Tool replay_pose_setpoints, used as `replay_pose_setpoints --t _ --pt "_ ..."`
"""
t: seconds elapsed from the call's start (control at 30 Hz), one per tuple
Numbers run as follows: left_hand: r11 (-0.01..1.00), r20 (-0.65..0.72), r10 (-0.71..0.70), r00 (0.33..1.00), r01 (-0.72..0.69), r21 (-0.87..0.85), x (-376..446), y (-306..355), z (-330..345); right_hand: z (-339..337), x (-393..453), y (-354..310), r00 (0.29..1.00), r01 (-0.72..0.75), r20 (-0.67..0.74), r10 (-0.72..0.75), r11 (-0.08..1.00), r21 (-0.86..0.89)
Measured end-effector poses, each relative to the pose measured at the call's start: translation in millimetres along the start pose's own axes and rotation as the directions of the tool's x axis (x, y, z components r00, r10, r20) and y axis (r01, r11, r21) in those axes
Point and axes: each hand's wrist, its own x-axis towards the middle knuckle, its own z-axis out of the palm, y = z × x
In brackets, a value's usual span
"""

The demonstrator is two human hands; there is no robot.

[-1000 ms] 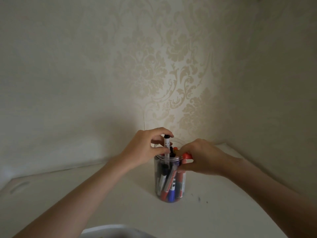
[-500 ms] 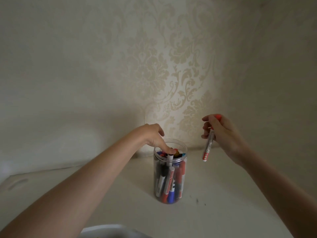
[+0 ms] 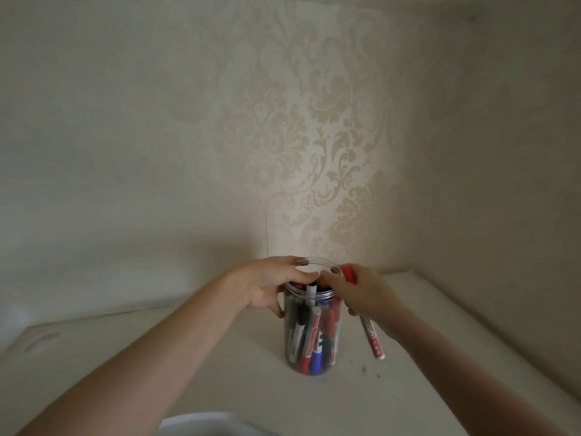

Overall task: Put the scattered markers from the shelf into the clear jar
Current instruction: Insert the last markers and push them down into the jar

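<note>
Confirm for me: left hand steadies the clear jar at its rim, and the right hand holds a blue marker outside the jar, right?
Not quite. The marker in the right hand is red, with a red cap and a red-and-white barrel, not blue; the head view shows it. The rest stands: the left hand is on the rim of the clear jar, and the marker hangs outside the jar.

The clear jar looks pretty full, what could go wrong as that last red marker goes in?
The clear jar is crowded, so the red marker may jam against caps near the rim. It hangs outside the jar, below the right hand, and could slip onto the shelf. Pushing down might tip the jar, though the left hand steadies it.
</note>
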Motion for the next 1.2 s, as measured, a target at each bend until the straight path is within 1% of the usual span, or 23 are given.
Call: replay_pose_setpoints --t 0.07,0.1,0.2,0.27,0.33,0.4,0.43,0.47,0.5,0.57,0.63,0.67,0.7,0.77,0.87,0.93,0.97,1.03,1.1,1.2 --pt "0.989 -0.01 0.02 1.0 -0.021 -0.143 1.1 -8.4 0.7 5.8 1.2 -1.1 1.0 -0.022 -0.004 0.023 0.995 0.092" --pt "0.985 -0.032 0.017 0.999 -0.022 -0.17 1.5 -9.3 0.2 7.7 1.7 -2.0 0.999 -0.036 -0.006 0.037 0.992 0.124" --pt "0.988 -0.12 -0.035 0.992 0.016 -0.155 2.8 -4.7 2.2 12.2 4.5 -5.1 0.998 -0.048 -0.032 0.053 0.987 0.152" --pt "0.994 -0.158 -0.032 0.987 0.016 -0.105 3.9 -3.2 9.9 12.5 6.2 -5.6 0.997 -0.064 -0.037 0.07 0.987 0.15" --pt "0.994 -0.191 -0.03 0.981 0.01 -0.105 5.1 -6.8 15.0 9.2 8.3 -6.1 0.996 -0.068 -0.039 0.076 0.984 0.162" --pt "0.996 -0.202 0.009 0.979 -0.027 -0.084 6.1 -15.8 12.6 3.7 11.8 -6.4 0.995 -0.064 -0.059 0.079 0.972 0.228" --pt "0.993 -0.178 0.054 0.983 -0.071 -0.092 5.7 -20.7 10.8 1.3 11.6 -7.9 0.995 -0.047 -0.069 0.066 0.968 0.245" --pt "0.983 -0.145 0.111 0.983 -0.13 -0.128 6.4 -26.9 8.2 0.3 10.5 -9.3 0.996 -0.015 -0.079 0.034 0.972 0.234" --pt "0.966 -0.121 0.166 0.979 -0.186 -0.182 8.4 -33.6 5.1 1.1 8.2 -10.9 0.996 0.036 -0.09 -0.02 0.982 0.186" --pt "0.924 -0.094 0.249 0.964 -0.266 -0.276 7.0 -44.9 4.5 7.1 -1.0 -13.7 0.973 0.175 -0.156 -0.17 0.984 0.02" --pt "0.913 -0.11 0.297 0.948 -0.316 -0.257 4.5 -53.6 6.5 13.8 -12.3 -14.2 0.906 0.298 -0.283 -0.316 0.949 -0.104" --pt "0.912 -0.139 0.32 0.937 -0.344 -0.221 3.6 -56.9 6.9 16.4 -16.4 -13.0 0.873 0.342 -0.32 -0.367 0.93 -0.132" --pt "0.912 -0.161 0.34 0.926 -0.367 -0.185 2.6 -59.2 7.1 18.5 -19.5 -11.5 0.857 0.375 -0.322 -0.403 0.915 -0.146" --pt "0.895 -0.204 0.386 0.899 -0.419 -0.151 1.8 -59.8 9.0 19.8 -22.2 -8.2 0.871 0.394 -0.263 -0.414 0.91 -0.13" --pt "0.854 -0.262 0.481 0.837 -0.515 -0.075 3.1 -60.4 16.8 12.3 -25.5 -9.3 0.928 0.331 -0.179 -0.328 0.944 -0.013" --pt "0.814 -0.288 0.543 0.789 -0.579 -0.051 3.7 -63.5 23.8 4.1 -34.0 -8.6 0.955 0.28 -0.106 -0.278 0.96 0.003" --pt "0.797 -0.274 0.569 0.775 -0.602 -0.049 4.2 -65.2 28.1 0.3 -40.5 -6.1 0.962 0.266 -0.064 -0.266 0.964 -0.011" --pt "0.787 -0.218 0.594 0.775 -0.616 -0.046 5.1 -67.5 35.9 -4.1 -54.4 1.1 0.969 0.246 0.016 -0.245 0.969 -0.037" --pt "0.788 -0.186 0.6 0.778 -0.615 -0.035 7.5 -67.0 40.6 -2.5 -63.8 10.4 0.977 0.204 0.058 -0.203 0.979 -0.014" --pt "0.785 -0.192 0.608 0.771 -0.62 -0.005 10.3 -61.5 44.9 3.1 -67.4 20.9 0.985 0.171 0.005 -0.171 0.985 0.017"
